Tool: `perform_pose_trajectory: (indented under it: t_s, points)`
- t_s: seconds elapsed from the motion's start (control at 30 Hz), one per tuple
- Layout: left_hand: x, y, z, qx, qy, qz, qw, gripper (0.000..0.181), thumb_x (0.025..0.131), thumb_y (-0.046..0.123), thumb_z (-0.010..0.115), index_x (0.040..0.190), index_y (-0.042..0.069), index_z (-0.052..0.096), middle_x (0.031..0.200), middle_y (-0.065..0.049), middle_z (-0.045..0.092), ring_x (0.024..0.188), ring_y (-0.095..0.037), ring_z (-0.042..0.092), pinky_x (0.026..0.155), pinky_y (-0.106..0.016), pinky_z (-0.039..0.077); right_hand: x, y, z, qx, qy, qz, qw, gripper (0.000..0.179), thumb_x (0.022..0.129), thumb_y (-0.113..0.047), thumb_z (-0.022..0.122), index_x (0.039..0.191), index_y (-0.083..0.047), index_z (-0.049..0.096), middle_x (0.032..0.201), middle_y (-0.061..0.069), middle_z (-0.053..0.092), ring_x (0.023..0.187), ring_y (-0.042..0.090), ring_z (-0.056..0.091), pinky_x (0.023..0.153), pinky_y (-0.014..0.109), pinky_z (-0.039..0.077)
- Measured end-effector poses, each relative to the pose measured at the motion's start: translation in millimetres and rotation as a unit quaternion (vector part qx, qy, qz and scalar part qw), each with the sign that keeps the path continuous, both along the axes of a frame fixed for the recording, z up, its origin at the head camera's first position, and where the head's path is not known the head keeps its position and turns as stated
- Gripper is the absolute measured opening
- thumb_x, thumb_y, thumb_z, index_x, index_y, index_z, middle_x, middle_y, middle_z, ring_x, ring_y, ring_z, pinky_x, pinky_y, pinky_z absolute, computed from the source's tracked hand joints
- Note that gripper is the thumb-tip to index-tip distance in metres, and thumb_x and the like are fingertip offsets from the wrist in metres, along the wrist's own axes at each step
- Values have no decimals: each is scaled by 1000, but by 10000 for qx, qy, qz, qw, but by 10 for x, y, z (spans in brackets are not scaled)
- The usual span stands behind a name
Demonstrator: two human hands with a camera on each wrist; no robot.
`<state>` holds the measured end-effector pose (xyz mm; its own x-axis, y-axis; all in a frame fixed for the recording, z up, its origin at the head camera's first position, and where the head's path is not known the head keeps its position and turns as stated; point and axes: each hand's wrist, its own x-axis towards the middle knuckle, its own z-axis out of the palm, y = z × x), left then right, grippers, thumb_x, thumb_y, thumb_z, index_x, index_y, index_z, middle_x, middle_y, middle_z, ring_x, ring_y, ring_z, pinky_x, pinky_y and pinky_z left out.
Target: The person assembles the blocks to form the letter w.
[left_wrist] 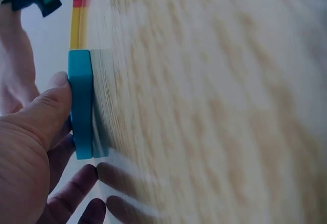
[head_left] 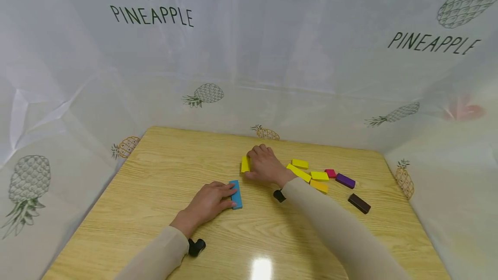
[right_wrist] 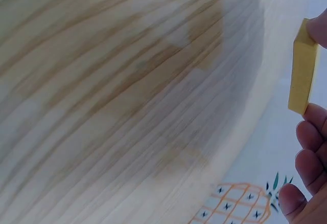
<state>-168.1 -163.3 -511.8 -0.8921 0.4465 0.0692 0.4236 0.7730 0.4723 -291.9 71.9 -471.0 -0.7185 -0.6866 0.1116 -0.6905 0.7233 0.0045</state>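
Observation:
A blue block (head_left: 236,198) lies on the wooden table with my left hand (head_left: 208,202) beside it, fingertips resting on its top and near edge. In the left wrist view the thumb (left_wrist: 48,106) touches the same blue block (left_wrist: 82,106), while other fingertips reach down to the tabletop. Farther back, my right hand (head_left: 266,165) pinches a yellow block (head_left: 245,164) between thumb and fingers. That yellow block (right_wrist: 304,73) shows in the right wrist view, gripped at its two ends.
Right of my right hand lie several yellow blocks (head_left: 300,164), an orange block (head_left: 319,186), a red block (head_left: 330,173), a purple block (head_left: 345,180) and a dark brown block (head_left: 359,203). A white pineapple-print curtain (head_left: 272,64) surrounds the table's back and sides.

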Motion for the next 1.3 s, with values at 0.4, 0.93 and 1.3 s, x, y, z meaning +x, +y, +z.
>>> perform_pose_trajectory:
  t_s: [0.4, 0.93, 1.3]
  points:
    - [-4, 42, -9, -30, 51, -59, 10000, 52, 103, 42, 67, 149, 16, 63, 156, 0, 58, 142, -30, 54, 115, -55, 45, -95, -315, -108, 116, -234, 131, 9996, 61, 98, -53, 68, 136, -6, 63, 130, 12, 61, 116, 30, 51, 104, 48, 46]
    - [-11, 41, 0, -82, 33, -12, 10000, 52, 103, 40, 67, 148, 14, 64, 154, -2, 60, 142, -31, 54, 114, -57, 46, -111, -464, -190, 206, -557, 221, 9980, 55, 98, -48, 66, 136, -9, 63, 130, 9, 61, 111, 26, 50, 102, 42, 48]
    - [-17, -4, -10, -141, 84, 41, 9999, 55, 102, 44, 68, 149, 16, 63, 155, -1, 59, 141, -30, 55, 112, -56, 47, -137, -471, -215, -237, -855, 324, 9955, 40, 111, -34, 55, 140, -8, 65, 136, 10, 62, 120, 29, 52, 108, 45, 47]
